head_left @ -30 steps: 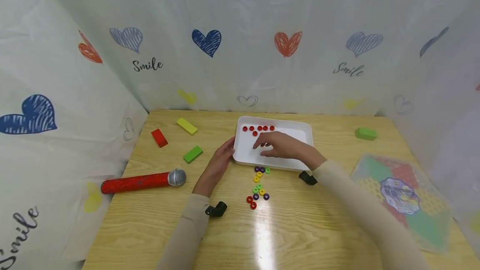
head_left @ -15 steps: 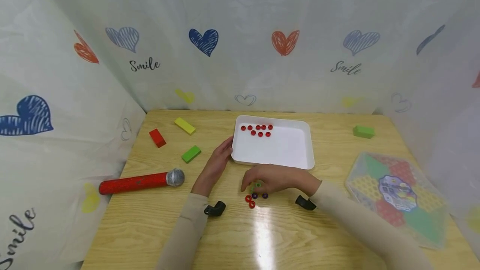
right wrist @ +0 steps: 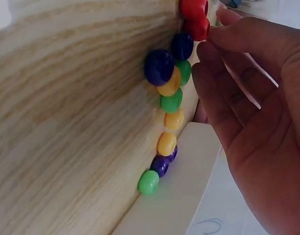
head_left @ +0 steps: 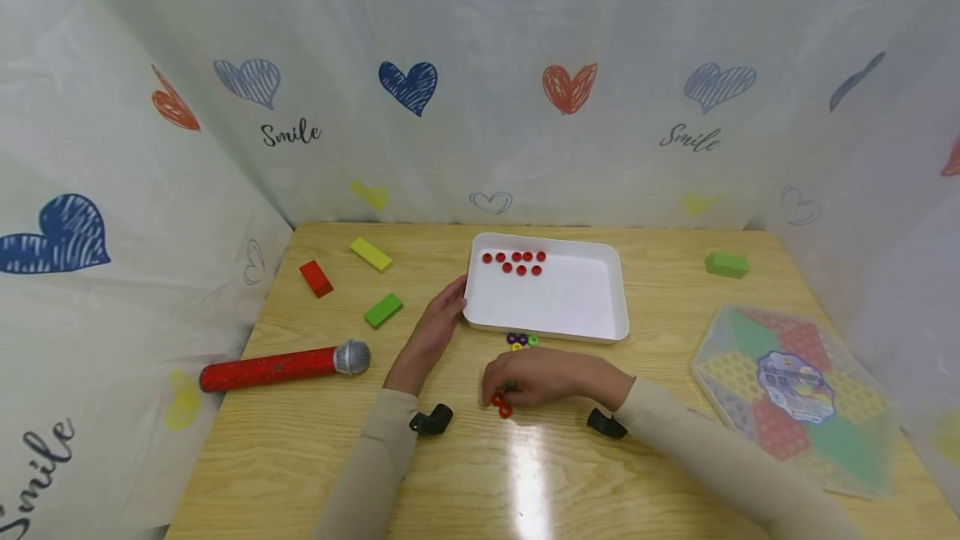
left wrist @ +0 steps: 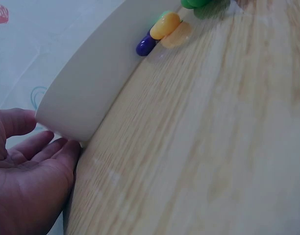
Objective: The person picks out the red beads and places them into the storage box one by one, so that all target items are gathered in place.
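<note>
My left hand (head_left: pixel 437 327) holds the left side of a shallow white tray (head_left: pixel 555 311). In the left wrist view its thumb lies at the tray's rim, with the fingers against the lower wall. Several red beads (head_left: pixel 521 270) sit in two rows inside the tray. My right hand (head_left: pixel 540 375) is low over the table, fingers loosely bent, thumb tip right at two red beads (right wrist: pixel 195 27) that lie on the wood. Beside it runs a line of purple, yellow and green beads (right wrist: pixel 171 100), partly covered by the hand in the head view.
To the left lie a red microphone (head_left: pixel 281 367) and red (head_left: pixel 317 278), yellow (head_left: pixel 371 254) and green (head_left: pixel 384 310) blocks. On the right are another green block (head_left: pixel 726 265) and a patterned hexagonal clear case (head_left: pixel 795 398). Printed white sheets (head_left: pixel 480 107) surround the table.
My right hand has come out from over the tray, back toward the loose beads, and moved on down to the red pair. Another red bead shows in the tray's second row. The left hand stays.
</note>
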Demonstrator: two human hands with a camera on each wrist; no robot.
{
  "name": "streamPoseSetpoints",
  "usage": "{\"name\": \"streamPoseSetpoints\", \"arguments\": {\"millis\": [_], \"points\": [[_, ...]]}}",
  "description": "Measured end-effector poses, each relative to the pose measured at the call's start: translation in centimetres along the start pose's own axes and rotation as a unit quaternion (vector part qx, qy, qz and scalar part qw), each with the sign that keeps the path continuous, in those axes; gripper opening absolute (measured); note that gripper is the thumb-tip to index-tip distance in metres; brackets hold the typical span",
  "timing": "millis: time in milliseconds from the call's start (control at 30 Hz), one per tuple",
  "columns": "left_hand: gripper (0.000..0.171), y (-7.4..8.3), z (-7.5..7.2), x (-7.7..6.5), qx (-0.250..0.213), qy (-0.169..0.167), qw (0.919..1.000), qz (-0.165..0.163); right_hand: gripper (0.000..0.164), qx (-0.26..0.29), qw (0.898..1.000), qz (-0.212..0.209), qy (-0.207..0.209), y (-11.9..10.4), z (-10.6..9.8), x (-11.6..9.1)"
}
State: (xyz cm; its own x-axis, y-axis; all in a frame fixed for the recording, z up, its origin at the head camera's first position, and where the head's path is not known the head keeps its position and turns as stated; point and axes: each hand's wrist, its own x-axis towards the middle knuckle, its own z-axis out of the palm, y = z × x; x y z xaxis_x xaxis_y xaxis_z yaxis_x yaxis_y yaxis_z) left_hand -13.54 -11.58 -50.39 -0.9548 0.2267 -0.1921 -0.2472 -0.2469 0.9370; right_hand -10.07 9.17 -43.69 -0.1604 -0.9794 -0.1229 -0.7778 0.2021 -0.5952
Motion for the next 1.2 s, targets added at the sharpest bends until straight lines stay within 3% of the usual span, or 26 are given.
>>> {"name": "streamPoseSetpoints", "arguments": {"millis": [533,733,1000,1200], "points": [[0.048,0.0,0.1,0.1,0.004,0.003,1.0000,0.005,0.018,-0.015,0.999,0.028,0.016,-0.3,1.1,0.0],[0.048,0.0,0.1,0.1,0.008,0.006,1.0000,0.002,0.016,-0.009,0.999,0.007,0.031,-0.2,1.8,0.2],[0.048,0.0,0.1,-0.1,0.016,0.007,0.9998,0.003,0.015,0.024,0.998,0.003,0.050,-0.1,2.3,0.2],[0.048,0.1,0.1,-0.1,0.016,0.003,0.9999,0.006,0.014,0.056,0.994,0.028,0.093,0.3,1.0,-0.8]]}}
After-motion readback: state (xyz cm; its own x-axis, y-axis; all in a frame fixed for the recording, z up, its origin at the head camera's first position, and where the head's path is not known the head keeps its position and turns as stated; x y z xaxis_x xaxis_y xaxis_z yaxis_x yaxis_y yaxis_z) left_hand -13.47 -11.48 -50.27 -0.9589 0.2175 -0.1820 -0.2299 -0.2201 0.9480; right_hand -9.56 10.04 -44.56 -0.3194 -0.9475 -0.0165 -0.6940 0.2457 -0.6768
